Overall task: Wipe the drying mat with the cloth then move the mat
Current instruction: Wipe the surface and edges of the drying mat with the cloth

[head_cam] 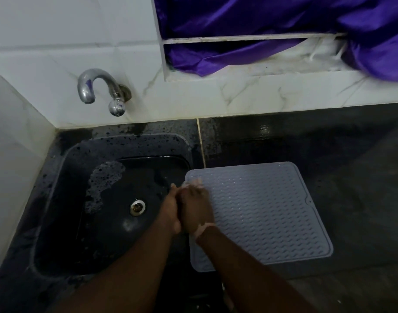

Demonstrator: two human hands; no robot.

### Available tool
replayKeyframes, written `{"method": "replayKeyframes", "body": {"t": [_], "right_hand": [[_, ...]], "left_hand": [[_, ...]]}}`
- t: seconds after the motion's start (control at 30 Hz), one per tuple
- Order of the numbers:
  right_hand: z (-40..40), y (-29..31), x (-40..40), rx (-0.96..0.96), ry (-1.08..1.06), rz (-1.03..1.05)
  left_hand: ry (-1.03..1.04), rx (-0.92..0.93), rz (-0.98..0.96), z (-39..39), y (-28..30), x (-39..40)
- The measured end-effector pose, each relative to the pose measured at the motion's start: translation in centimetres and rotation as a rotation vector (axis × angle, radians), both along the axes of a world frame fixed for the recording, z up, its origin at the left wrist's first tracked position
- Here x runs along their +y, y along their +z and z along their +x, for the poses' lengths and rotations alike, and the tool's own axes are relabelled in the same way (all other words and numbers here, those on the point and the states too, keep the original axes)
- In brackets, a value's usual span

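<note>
A grey-blue ridged drying mat (268,213) lies flat on the dark counter just right of the sink, with its left edge at the sink's rim. My left hand (171,213) and my right hand (197,210) are pressed together over that left edge. Both close around a pale cloth (194,182). The cloth peeks out past my fingertips and again at my right wrist; the rest is hidden inside my hands. My right hand lies over the mat, my left over the sink's right side.
A black sink (65,199) with a metal drain (137,207) and a patch of foam (103,181) fills the left. A chrome tap (96,86) sticks out of the white tiled wall. Purple fabric (272,23) hangs in the window niche. Wet dark counter (340,154) extends right.
</note>
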State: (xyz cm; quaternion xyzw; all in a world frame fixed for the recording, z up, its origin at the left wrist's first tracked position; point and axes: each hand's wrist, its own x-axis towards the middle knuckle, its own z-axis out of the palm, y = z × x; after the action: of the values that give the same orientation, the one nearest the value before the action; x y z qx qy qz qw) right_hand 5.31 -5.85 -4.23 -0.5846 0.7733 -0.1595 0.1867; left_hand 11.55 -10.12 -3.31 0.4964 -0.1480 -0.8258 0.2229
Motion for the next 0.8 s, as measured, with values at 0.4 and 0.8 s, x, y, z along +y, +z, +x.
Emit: {"method": "replayKeyframes", "body": {"t": [0.4, 0.8], "right_hand": [[-21.8, 1.1, 5.8, 0.215, -0.811, 0.233], [-5.5, 2.8, -1.6, -0.673, -0.229, -0.095]], "left_hand": [[0.029, -0.034, 0.016, -0.1, 0.2, -0.3], [0.005, 0.004, 0.000, 0.5, -1.2, -1.7]]}}
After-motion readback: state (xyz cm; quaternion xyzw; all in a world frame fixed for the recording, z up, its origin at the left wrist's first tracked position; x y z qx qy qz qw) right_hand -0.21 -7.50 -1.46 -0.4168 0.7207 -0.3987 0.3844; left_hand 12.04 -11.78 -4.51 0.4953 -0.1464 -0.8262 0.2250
